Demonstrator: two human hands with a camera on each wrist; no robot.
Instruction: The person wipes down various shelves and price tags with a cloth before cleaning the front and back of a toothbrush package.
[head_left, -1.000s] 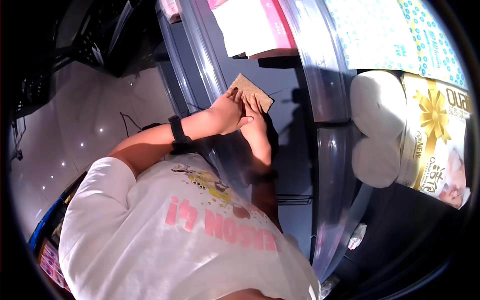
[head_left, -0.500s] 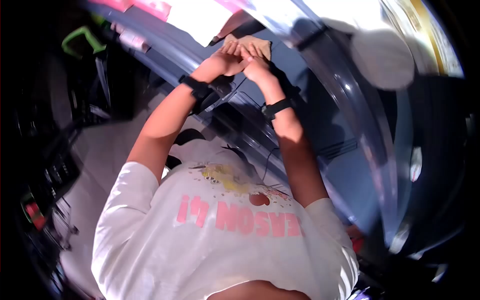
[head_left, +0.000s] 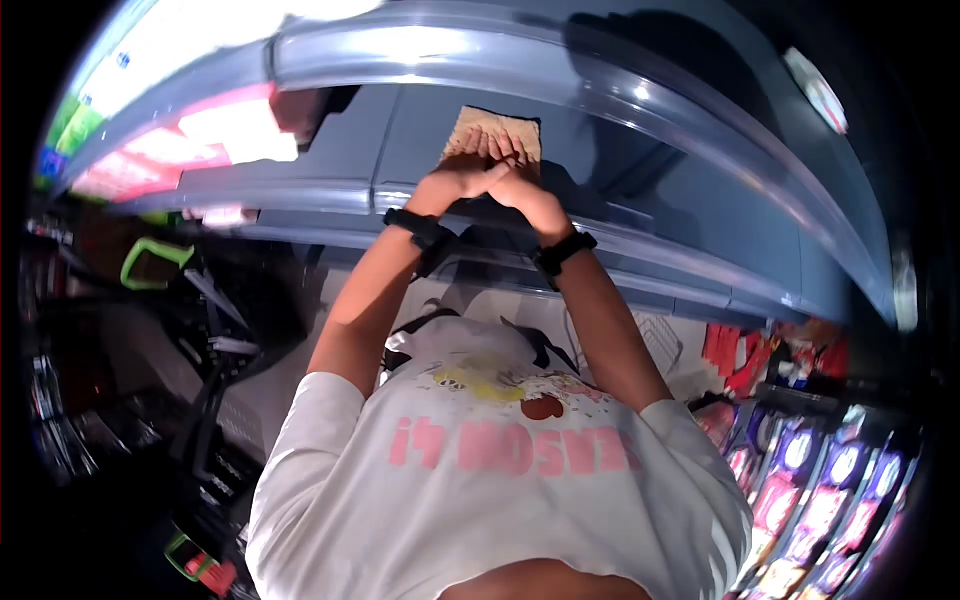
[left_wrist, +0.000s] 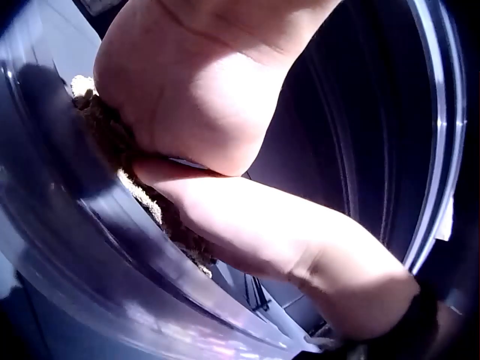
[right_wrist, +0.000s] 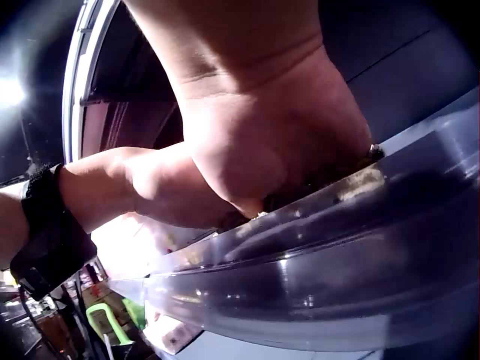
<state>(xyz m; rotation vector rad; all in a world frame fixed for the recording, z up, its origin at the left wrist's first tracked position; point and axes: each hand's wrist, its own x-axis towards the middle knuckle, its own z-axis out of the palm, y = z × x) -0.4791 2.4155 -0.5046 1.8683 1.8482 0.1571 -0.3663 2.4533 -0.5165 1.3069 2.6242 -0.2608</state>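
Observation:
A tan fuzzy cloth lies on a grey shelf in the head view. My left hand rests on its left part, fingers stretched forward. Beside it my right hand presses the cloth with straight fingers, and the two hands overlap near the thumbs. The left wrist view has the left hand above the right hand, with the cloth's shaggy edge below. In the right wrist view, the right hand hides most of the cloth behind a clear plastic rail.
Clear rails run along the tiers above and below the hands. Pink and white packages sit on the shelf to the left. A small white packet lies at the upper right. A green handle shows at lower left, colourful packs at lower right.
The view has turned, so the shelf now runs across it. Both hands and the cloth have shifted right along the shelf, farther from the pink packages than half a second ago.

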